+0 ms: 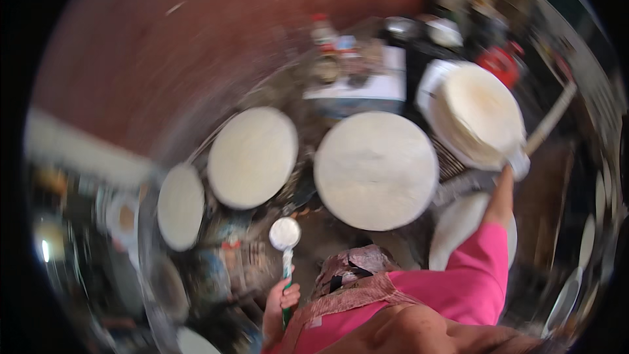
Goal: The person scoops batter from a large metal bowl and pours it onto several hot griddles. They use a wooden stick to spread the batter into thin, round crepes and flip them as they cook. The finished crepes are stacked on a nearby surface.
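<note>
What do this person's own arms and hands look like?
A bright pink sleeve stops short of the right forearm, which is bare. The left hand wears no glove. White material covers much of the right hand; blur hides whether it's a glove.

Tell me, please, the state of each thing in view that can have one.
Left hand: closed around the ladle.
Ladle: held, bowl showing white.
Right hand: covered in white, grip unclear.
Pale stack: uncovered, layered.
Middle white round: uncovered, flat.
Two left rounds: uncovered.

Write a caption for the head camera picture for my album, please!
Left hand gripping a ladle, right hand beside a stack of pale round flatbreads.
</note>
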Action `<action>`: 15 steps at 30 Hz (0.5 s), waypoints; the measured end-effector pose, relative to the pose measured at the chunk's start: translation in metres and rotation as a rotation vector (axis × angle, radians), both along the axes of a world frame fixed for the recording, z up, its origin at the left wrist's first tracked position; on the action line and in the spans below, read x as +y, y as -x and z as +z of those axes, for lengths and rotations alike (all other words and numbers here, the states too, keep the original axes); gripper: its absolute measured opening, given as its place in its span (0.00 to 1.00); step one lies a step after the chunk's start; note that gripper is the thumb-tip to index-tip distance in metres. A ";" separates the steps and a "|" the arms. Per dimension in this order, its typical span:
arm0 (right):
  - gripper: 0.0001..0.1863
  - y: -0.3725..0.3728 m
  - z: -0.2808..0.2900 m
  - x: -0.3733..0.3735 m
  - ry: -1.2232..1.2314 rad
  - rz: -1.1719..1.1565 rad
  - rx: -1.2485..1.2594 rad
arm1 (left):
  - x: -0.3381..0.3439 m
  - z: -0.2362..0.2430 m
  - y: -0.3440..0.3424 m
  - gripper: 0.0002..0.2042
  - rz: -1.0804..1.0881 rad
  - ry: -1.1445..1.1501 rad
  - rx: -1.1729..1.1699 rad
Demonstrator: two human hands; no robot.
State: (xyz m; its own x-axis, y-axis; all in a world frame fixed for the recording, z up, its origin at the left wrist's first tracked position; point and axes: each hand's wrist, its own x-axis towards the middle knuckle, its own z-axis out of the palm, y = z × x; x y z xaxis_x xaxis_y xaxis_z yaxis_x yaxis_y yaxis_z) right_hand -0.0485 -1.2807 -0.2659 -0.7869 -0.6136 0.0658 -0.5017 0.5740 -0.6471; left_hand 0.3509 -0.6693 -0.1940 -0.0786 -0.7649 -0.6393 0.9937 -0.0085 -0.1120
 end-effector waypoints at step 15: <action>0.20 -0.536 0.061 0.329 -0.276 2.442 0.109 | 0.170 -0.046 0.014 0.12 0.584 0.006 -0.091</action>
State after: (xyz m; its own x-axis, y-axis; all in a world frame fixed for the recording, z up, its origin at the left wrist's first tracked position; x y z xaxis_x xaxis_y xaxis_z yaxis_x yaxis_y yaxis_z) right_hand 0.4874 -0.9514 -0.2045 0.9866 -0.0243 -0.1612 -0.1219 -0.7667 -0.6303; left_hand 0.3368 -0.4997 -0.2401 0.4119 -0.6685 -0.6193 0.8395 0.5427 -0.0274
